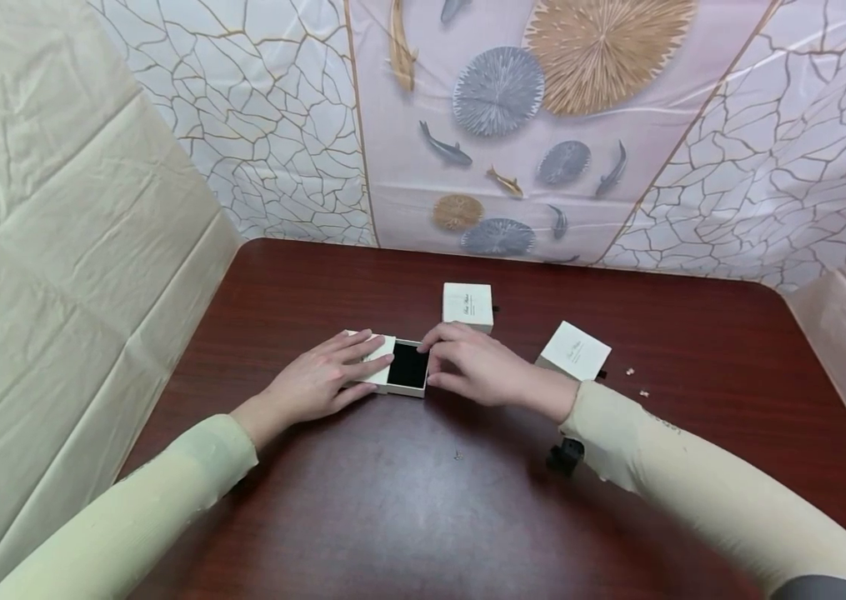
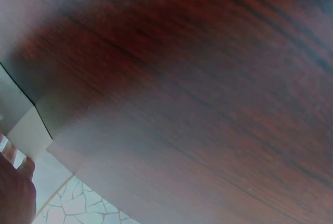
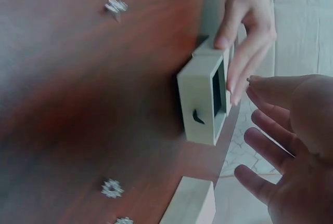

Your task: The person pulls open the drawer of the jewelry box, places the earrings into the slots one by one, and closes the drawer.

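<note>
My left hand (image 1: 328, 372) rests with extended fingers across the white sleeve of a small sliding box (image 3: 200, 91); its thumb lies along the near side. The box's drawer (image 1: 411, 392) is pulled out to the right, showing a black insert and, in the right wrist view, a black ribbon tab (image 3: 198, 116). My right hand (image 1: 477, 363) hovers over the drawer's right end, close to its rim. Its thumb and index tips come together in the right wrist view around a tiny grey piece (image 3: 249, 79), mostly hidden by the fingers. The other fingers are spread apart.
Two more white boxes stand on the dark wooden table, one box (image 1: 468, 304) behind my right hand, another box (image 1: 576, 350) beside my right forearm. Small silver flower-shaped earrings lie about: one earring (image 1: 458, 455) in front, two earrings (image 1: 643, 392) at the right.
</note>
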The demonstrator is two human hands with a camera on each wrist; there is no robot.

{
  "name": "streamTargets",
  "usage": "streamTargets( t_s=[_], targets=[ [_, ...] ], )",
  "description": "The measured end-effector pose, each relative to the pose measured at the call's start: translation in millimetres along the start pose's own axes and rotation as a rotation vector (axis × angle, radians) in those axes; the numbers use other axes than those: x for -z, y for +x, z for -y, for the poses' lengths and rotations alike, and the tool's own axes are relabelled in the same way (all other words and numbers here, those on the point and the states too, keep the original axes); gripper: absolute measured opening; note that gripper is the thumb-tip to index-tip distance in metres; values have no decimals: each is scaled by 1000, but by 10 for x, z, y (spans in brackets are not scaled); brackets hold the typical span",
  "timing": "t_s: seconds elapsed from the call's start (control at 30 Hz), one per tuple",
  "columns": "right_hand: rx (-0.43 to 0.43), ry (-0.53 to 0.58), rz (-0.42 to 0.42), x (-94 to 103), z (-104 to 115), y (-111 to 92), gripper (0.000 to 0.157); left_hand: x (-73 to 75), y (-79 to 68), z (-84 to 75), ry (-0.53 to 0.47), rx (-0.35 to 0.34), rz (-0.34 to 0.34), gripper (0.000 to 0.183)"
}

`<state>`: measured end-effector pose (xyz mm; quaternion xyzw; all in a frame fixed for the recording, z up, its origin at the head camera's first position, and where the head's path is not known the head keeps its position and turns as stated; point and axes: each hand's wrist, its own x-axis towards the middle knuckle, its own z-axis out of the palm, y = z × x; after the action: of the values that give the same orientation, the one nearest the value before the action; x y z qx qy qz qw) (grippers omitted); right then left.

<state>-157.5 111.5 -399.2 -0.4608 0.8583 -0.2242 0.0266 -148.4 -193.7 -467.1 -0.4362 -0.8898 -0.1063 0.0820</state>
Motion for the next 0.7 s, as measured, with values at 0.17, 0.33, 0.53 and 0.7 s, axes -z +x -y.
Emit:
streamTargets(
  t_s=[0.17, 0.33, 0.53, 0.7],
  targets=[
    [-29, 45, 78, 76, -79, 175, 18, -2, -1, 2, 0, 1, -3, 49],
    [-12, 57, 137, 93, -177, 336, 17, 5, 3, 2, 0, 3, 3, 49],
    [-16, 7, 181, 51, -276, 492, 16, 12, 3, 0, 1, 0, 3, 49],
    [-32, -16, 211, 16, -300, 575, 16, 19, 2, -7, 1, -3, -1, 49]
  ],
)
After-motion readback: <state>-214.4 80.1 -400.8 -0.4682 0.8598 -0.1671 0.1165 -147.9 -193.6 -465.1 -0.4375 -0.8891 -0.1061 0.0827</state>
